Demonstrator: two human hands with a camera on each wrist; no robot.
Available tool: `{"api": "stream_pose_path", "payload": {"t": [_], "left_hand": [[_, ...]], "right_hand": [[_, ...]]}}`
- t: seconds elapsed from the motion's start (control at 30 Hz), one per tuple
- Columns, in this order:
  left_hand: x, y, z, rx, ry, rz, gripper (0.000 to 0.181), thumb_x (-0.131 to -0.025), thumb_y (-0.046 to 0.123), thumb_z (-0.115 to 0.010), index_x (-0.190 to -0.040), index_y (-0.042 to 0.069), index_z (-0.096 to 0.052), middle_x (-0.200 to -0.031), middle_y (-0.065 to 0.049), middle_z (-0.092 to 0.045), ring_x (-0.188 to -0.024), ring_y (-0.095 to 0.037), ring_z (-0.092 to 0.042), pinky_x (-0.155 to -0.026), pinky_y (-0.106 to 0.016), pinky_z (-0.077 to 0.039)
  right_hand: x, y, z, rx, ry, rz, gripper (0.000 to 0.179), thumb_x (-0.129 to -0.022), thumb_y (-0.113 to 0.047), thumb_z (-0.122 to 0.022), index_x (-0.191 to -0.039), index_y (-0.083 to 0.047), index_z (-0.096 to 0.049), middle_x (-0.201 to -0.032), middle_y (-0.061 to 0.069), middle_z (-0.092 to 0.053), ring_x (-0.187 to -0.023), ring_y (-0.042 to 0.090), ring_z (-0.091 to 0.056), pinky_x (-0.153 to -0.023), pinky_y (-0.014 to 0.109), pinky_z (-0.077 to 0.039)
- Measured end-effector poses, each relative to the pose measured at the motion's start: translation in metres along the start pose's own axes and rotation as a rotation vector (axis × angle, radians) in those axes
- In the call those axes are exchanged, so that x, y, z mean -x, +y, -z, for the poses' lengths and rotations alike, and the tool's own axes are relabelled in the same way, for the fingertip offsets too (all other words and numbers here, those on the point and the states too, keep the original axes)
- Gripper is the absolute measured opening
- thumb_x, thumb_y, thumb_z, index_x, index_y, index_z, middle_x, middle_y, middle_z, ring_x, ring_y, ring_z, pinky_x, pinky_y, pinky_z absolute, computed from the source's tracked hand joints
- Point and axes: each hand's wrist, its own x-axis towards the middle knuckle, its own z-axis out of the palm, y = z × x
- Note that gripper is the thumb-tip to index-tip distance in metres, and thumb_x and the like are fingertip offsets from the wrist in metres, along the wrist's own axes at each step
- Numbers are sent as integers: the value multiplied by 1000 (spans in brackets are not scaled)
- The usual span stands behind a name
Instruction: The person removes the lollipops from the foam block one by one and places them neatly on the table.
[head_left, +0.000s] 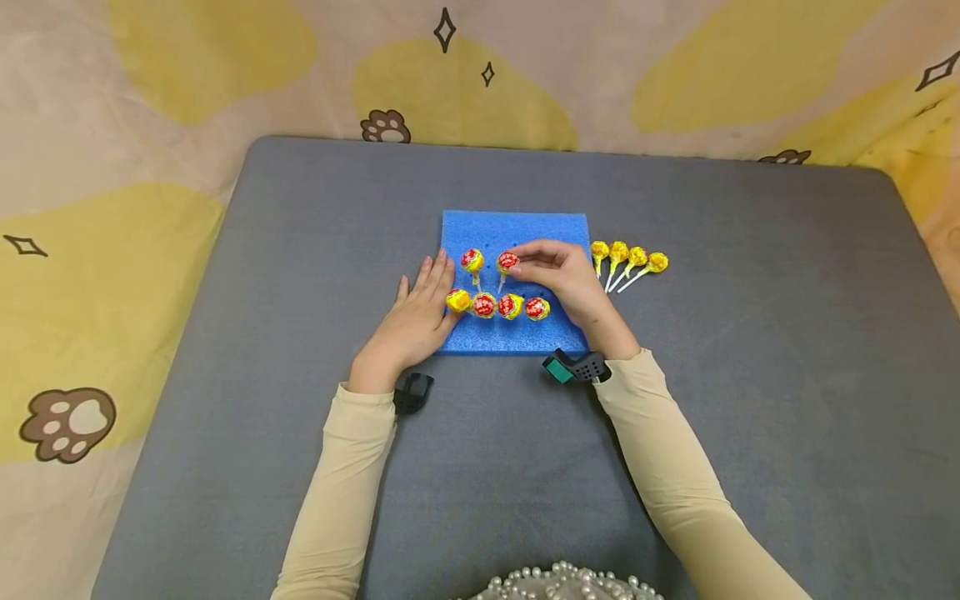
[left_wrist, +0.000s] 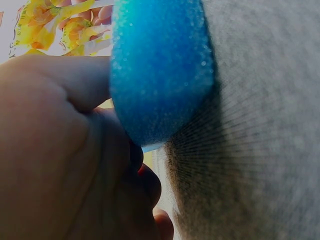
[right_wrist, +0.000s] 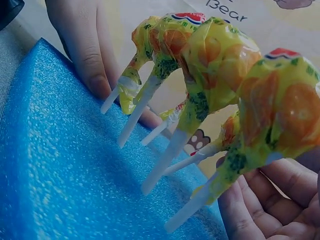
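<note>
My right hand (head_left: pixel 562 279) pinches a yellow-and-red wrapped lollipop (head_left: pixel 507 261) between thumb and fingertips, its white stick pointing down at a blue foam block (head_left: pixel 517 225). Whether the stick has entered the foam is hard to tell. Along the block's left edge lies my left hand (head_left: pixel 416 321), fingers extended, steadying contact with its side; the left wrist view shows this hand (left_wrist: pixel 50 140) against the foam (left_wrist: pixel 160 65). Several lollipops (head_left: pixel 511 306) stand in a front row in the foam. Behind them another lollipop (head_left: pixel 472 260) stands upright, left of the pinched one.
Several loose lollipops (head_left: pixel 637 257) lie fanned on the grey table (head_left: pixel 750 375), just right of the block and partly behind my right hand. Small dark holes dot the foam's top. A patterned cloth (head_left: pixel 525 100) hangs beyond the table's far edge.
</note>
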Motion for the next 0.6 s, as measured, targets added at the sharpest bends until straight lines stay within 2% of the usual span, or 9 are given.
{"api": "stream_pose_path", "payload": {"t": [0.33, 0.6], "left_hand": [[-1, 0, -1, 2, 5, -8, 68, -100, 31, -40, -151, 7, -1, -157, -4, 11, -142, -20, 12, -113, -47, 6], [-2, -1, -3, 3, -2, -5, 69, -101, 33, -39, -151, 8, 1, -156, -4, 12, -142, -19, 13, -113, -47, 7]], "right_hand": [[0, 4, 2, -26, 31, 15, 19, -80, 8, -68, -99, 8, -68, -86, 1, -71, -81, 13, -67, -76, 25, -53], [0, 9, 3, -81, 67, 20, 19, -79, 9, -68, -91, -5, -73, -85, 2, -71, -79, 13, -67, -73, 25, -53]]}}
